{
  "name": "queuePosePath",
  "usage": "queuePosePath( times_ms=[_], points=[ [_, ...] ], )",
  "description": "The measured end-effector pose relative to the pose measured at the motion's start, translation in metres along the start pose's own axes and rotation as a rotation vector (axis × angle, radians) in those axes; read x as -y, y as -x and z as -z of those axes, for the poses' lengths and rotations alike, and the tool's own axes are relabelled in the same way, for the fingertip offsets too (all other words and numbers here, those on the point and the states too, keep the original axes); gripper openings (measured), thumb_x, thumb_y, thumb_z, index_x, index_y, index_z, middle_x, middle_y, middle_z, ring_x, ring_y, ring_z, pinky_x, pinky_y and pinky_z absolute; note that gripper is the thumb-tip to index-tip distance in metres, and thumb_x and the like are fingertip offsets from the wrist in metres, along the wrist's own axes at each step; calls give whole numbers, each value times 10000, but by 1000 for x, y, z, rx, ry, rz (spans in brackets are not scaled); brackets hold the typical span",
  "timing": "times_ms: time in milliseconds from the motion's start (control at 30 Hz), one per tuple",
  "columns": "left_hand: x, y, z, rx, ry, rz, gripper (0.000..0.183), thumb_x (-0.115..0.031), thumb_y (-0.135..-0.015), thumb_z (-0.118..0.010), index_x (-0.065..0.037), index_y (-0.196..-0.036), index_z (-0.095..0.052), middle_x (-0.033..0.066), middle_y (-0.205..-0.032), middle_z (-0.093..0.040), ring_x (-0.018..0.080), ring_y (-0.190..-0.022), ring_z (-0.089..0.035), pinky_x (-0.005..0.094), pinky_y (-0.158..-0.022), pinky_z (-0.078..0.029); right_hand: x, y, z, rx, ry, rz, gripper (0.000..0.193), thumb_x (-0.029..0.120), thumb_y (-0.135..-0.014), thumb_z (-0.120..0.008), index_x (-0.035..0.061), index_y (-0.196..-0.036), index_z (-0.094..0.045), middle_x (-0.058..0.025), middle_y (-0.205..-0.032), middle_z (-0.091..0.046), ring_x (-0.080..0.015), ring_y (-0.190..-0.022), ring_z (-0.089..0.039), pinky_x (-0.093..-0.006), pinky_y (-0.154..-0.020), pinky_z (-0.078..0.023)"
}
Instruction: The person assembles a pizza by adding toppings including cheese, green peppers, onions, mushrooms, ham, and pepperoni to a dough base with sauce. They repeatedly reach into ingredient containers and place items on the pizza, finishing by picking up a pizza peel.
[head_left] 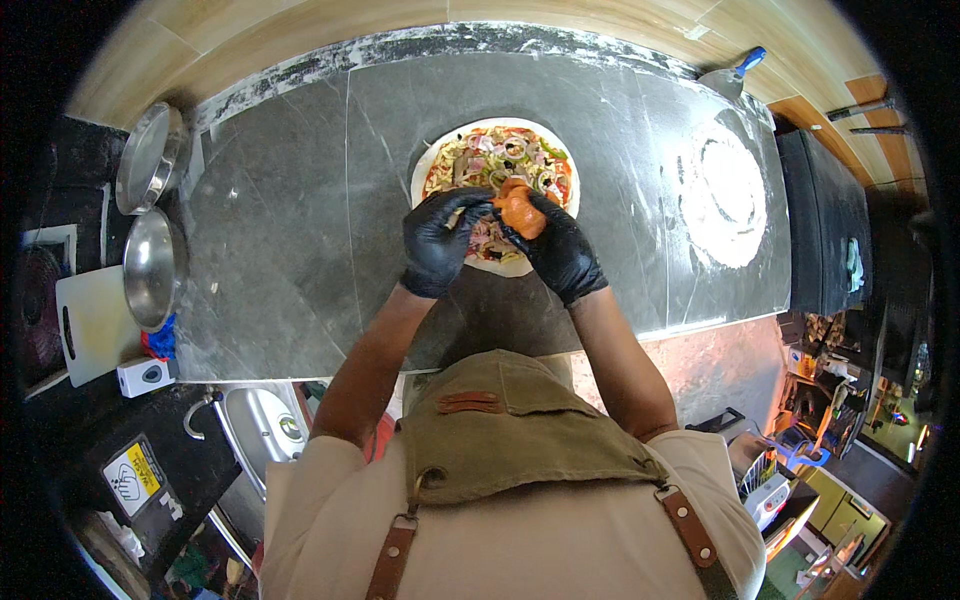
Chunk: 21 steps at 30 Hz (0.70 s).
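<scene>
So we've got both hands in black gloves over a pizza (515, 150), which lies on the grey tabletop (280, 200) roughly in the middle and is loaded with what look like onion rings, olives, green pepper strips, shredded cheese and pinkish meat bits. The thing in play is a soft-looking orange piece (521, 210) that we're holding just above the pizza, nearer the side facing us. Our right hand (560, 255) has its fingers closed around the right side of that orange piece, so that grip's pretty clear. Our left hand (435, 235) is at the other side of it, fingers curled in and bunched, tips right by the orange edge; whether they're actually pinching a bit of it, we honestly can't tell from up here. Both forearms come up bare from below, either side of our olive apron (530, 440). Over on the right of the tabletop we've got a big patch of white flour (723, 195), and a scraper (735, 78) with a blue handle sits at the far right corner. A black box (825, 225) stands just past the right end. On the left, two round metal pans (155, 270) sit along the edge, with a pale cutting board (95, 320) next to the nearer one and a sink (262, 425) below.
</scene>
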<state>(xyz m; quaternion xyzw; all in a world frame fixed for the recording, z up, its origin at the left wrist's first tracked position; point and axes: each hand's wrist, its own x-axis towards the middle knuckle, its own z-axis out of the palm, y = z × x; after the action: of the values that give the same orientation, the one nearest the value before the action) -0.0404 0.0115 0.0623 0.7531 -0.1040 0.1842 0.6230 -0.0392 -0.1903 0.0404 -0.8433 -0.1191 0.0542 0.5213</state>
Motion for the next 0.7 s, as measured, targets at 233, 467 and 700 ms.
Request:
queuePosePath(
  times_ms=[233,467,700],
  points=[
    [16,39,-2,250,-335,212,144,-111,-881,-781,-47,-1007,-755,118,-933,-745,264,-847,-721,367,-774,-548,-36,23,18,-88,-1513,-580,453,214,-1068,-547,1,-1456,-450,-190,-1427,-549,-314,-1303,-566,-448,-1079,-530],
    [8,41,-11,183,-428,-5,291,-122,-841,-794,-73,-1119,-727,130,-988,-696,337,-966,-682,429,-838,-535,-29,36,9,-29,-1337,-376,454,203,-1037,-616,9,-1428,-491,-166,-1387,-585,-305,-1258,-598,-451,-1090,-515],
    [-9,32,-15,270,-375,-53,299,-163,-886,-739,-134,-1184,-732,130,-1064,-671,333,-999,-645,437,-906,-506,-14,29,-3,-11,-1435,-588,403,166,-1060,-567,-20,-1411,-501,-147,-1352,-617,-271,-1233,-617,-423,-1022,-559]
  ],
)
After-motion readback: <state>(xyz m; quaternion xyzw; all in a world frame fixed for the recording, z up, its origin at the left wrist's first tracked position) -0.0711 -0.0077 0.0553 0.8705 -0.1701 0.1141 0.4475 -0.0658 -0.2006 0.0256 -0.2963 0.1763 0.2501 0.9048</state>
